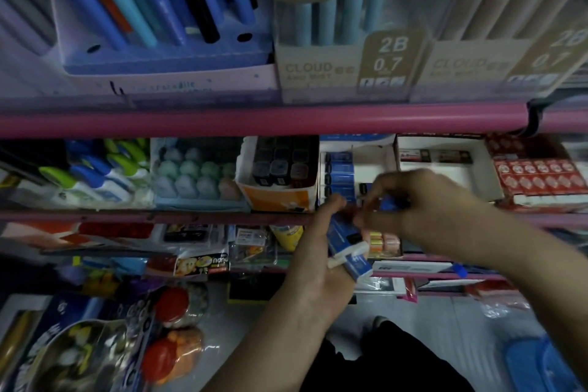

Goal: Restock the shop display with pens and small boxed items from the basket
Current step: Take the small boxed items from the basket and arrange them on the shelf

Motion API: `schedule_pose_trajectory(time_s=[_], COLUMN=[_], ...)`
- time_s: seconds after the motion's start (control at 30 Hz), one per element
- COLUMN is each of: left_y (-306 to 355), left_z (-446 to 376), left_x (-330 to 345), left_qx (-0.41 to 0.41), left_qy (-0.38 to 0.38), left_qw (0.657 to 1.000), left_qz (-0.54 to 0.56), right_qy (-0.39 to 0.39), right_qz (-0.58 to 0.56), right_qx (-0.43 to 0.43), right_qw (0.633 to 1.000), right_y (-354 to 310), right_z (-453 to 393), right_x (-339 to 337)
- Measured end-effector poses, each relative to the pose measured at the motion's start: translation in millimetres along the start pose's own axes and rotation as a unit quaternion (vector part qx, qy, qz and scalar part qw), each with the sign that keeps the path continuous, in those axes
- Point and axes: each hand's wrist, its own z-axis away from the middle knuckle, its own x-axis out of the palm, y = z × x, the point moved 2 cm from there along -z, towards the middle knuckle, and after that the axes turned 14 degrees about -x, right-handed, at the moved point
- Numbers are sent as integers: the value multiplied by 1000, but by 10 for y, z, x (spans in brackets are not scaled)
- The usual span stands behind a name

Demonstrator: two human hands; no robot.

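My left hand (321,261) grips a stack of small blue boxes (348,248) just below the middle shelf's front rail. My right hand (423,200) reaches in from the right and pinches one small blue box (389,204) at the top of that stack. Right behind both hands stands a white display tray (378,162) with a column of the same blue boxes (339,172) along its left side. The basket (547,366), blue, shows only as a corner at the bottom right.
Pink shelf rails (254,119) cross the view. Pen holders (165,51) and pencil cartons (343,73) fill the top shelf. Red boxes (541,178) sit right of the tray, an orange carton (280,197) to its left. Packaged goods crowd the lower left.
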Motion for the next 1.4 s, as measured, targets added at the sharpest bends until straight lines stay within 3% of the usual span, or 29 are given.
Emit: schedule_pose_trajectory(time_s=[0.2, 0.37, 0.43, 0.6, 0.77, 0.9, 1.0, 1.1, 1.17, 1.2, 1.3, 1.33, 1.4], left_y=[-17, -53, -45, 44, 141, 270, 337, 337, 320, 304, 266, 251, 220], left_z=[-61, 2, -18, -17, -30, -40, -32, -74, -109, -125, -170, -188, -215], left_x=[120, 186, 161, 65, 80, 98, 121, 132, 119, 108, 36, 11, -56], left_qx=[51, 15, 15, 15, 66, 113, 132, 169, 242, 282, 335, 322, 272], left_qy=[-26, -76, -59, 20, 89, 121, 134, 160, 197, 219, 286, 289, 295], left_qw=[998, 987, 990, 986, 968, 949, 936, 914, 848, 786, 525, 477, 448], left_qz=[-41, -140, -126, -164, -227, -268, -296, -331, -429, -504, -728, -765, -799], right_qy=[64, 4, 9, 163, 183, 192, 84, 18, 56, 83, 120, 108, 51], right_qz=[-78, -219, -247, -249, -304, -237, -129, 14, 131, 194, 328, 354, 373], right_qx=[6, 32, 68, 111, 119, 38, -54, -57, -74, -81, -82, -75, -41], right_qw=[995, 975, 967, 948, 927, 952, 987, 998, 987, 974, 933, 926, 926], right_y=[-7, 22, 83, 173, 208, 224, 192, 273, 345, 379, 464, 491, 560], right_z=[229, 174, 125, -4, -44, -17, 4, -67, -136, -171, -266, -299, -362], right_x=[238, 83, 24, -72, 78, -89, -238, -326, -381, -390, -321, -275, -156])
